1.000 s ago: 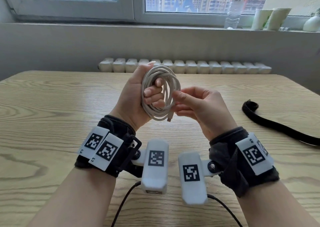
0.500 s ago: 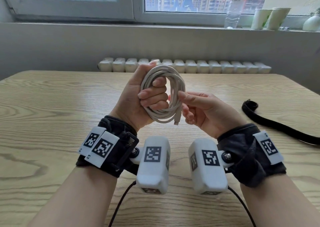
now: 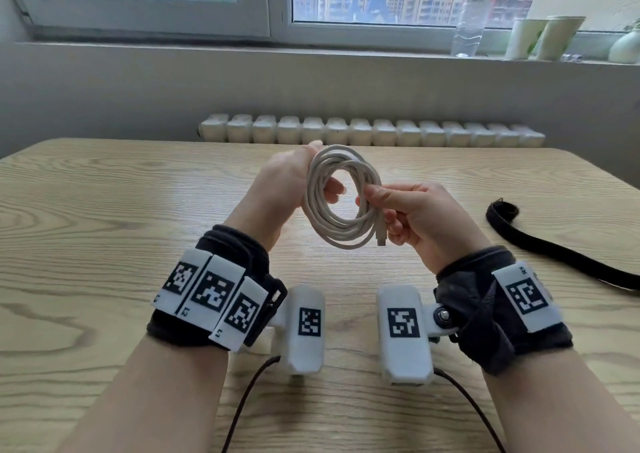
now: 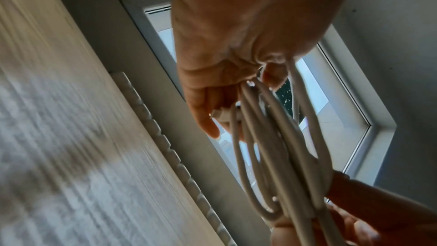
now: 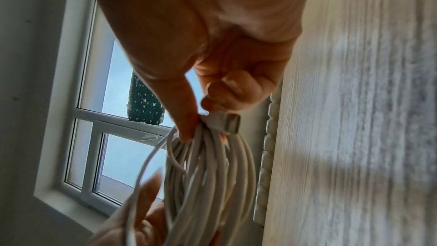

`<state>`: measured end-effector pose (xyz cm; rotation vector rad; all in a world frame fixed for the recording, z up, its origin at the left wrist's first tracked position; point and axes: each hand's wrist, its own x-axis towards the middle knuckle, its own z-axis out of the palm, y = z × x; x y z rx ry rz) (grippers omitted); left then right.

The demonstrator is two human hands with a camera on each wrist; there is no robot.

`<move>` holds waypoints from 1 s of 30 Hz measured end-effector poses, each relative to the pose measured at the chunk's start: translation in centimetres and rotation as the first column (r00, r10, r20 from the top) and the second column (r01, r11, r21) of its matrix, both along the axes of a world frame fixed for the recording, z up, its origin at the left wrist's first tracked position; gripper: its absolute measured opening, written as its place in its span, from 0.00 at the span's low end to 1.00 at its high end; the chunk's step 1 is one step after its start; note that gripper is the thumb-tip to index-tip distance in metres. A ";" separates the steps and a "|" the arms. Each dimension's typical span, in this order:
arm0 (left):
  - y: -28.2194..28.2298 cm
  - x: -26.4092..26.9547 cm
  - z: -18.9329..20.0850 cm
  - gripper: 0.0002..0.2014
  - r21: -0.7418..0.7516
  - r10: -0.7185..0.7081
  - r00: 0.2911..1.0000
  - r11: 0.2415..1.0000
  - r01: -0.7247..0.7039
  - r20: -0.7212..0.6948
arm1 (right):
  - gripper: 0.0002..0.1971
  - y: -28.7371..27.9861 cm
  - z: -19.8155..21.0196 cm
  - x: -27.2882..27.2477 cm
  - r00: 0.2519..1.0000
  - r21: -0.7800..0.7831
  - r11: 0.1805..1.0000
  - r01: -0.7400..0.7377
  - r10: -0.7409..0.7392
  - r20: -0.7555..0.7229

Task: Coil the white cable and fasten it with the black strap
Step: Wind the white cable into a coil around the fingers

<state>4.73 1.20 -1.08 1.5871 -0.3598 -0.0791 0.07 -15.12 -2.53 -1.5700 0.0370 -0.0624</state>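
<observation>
Here, above a pale wooden desk (image 3: 104, 210), a person holds the white cable (image 3: 341, 193) wound into a loose hoop of several turns, both hands raised clear of the surface. The left hand (image 3: 277, 193) grips the hoop's far-left side, fingers (image 3: 334, 187) curled through the middle of the loops; the right hand (image 3: 422, 217) pinches the strands on the opposite side between thumb and curled fingers, with the cable's metal-tipped plug (image 3: 381, 238) hanging just below that pinch (the right wrist view shows the same plug (image 5: 230, 123) jutting out beside the fingertips).

The black strap (image 3: 554, 255) lies flat on the desk well to the right, near the edge, one end curled into a small loop, untouched. By the look of it the coiling is done and the fastening has not begun.

The risk lies in the handover. To fetch the strap the right hand must let go, and the springy, unevenly stacked turns could then fan open or slide off the left fingers. The free plug end, held only by that pinch, could drop and pull a turn loose with it. A strap closed over slack loops would hold poorly.

No brand name shows anywhere. The white tags on the black wristbands (image 3: 214, 293) carry square black-and-white code patterns; small characters beside them are too fine to read with confidence.
</observation>
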 end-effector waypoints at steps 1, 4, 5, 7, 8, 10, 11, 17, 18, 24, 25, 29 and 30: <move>0.0 -0.2 0.1 0.26 0.048 -0.014 1.000 0.999 0.012 0.024 | 0.09 -0.1 0.0 0.0 1.000 -0.017 1.000 0.002 -0.002 -0.003; 0.1 -0.6 0.4 0.35 0.147 -0.065 0.994 0.988 0.052 0.083 | 0.10 -0.4 0.2 -0.1 1.000 -0.056 0.998 -0.008 0.007 -0.014; 0.2 -0.6 0.4 0.35 0.174 -0.073 0.992 0.983 0.054 0.104 | 0.10 -0.5 0.2 -0.2 1.000 -0.065 0.998 -0.015 0.014 -0.017; 0.5 -0.2 0.2 0.32 0.221 -0.090 0.985 0.974 0.055 0.150 | 0.11 -0.5 0.3 -0.2 1.000 -0.076 0.997 -0.022 0.021 -0.018; 0.6 0.0 0.1 0.30 0.237 -0.098 0.981 0.970 0.057 0.167 | 0.11 -0.5 0.3 -0.2 1.000 -0.083 0.996 -0.023 0.022 -0.014; 0.8 0.3 -0.1 0.26 0.258 -0.095 0.978 0.965 0.045 0.184 | 0.11 -0.2 0.2 -0.2 1.000 -0.104 0.994 -0.017 0.017 -0.001; 0.8 0.3 -0.2 0.25 0.259 -0.092 0.981 0.965 0.046 0.172 | 0.11 -0.1 0.1 -0.2 1.000 -0.116 0.993 -0.009 0.010 0.005; 0.2 -0.5 -0.4 0.23 0.187 -0.224 0.968 0.952 0.243 -0.114 | 0.14 -0.2 0.1 -0.2 0.999 -0.186 0.982 0.041 -0.034 0.043; 0.2 -0.5 -0.4 0.23 0.170 -0.243 0.960 0.949 0.264 -0.136 | 0.14 -0.2 0.1 -0.2 0.998 -0.190 0.981 0.045 -0.037 0.046; 0.2 -0.7 -0.4 0.26 0.019 -0.339 0.921 0.937 0.349 -0.192 | 0.16 -0.6 0.4 -0.2 0.995 -0.169 0.982 0.087 -0.077 0.068; 0.1 -0.6 -0.5 0.28 0.043 -0.336 0.925 0.936 0.349 -0.177 | 0.16 -0.7 0.4 -0.2 0.995 -0.166 0.982 0.089 -0.079 0.066; -0.3 -0.7 -0.5 0.19 0.074 -0.306 0.943 0.945 0.317 -0.132 | 0.15 -0.6 0.4 -0.2 0.995 -0.164 0.982 0.090 -0.081 0.062; -0.4 -0.8 -0.5 0.16 0.045 -0.299 0.945 0.951 0.307 -0.130 | 0.14 -0.6 0.4 -0.2 0.994 -0.161 0.982 0.096 -0.087 0.061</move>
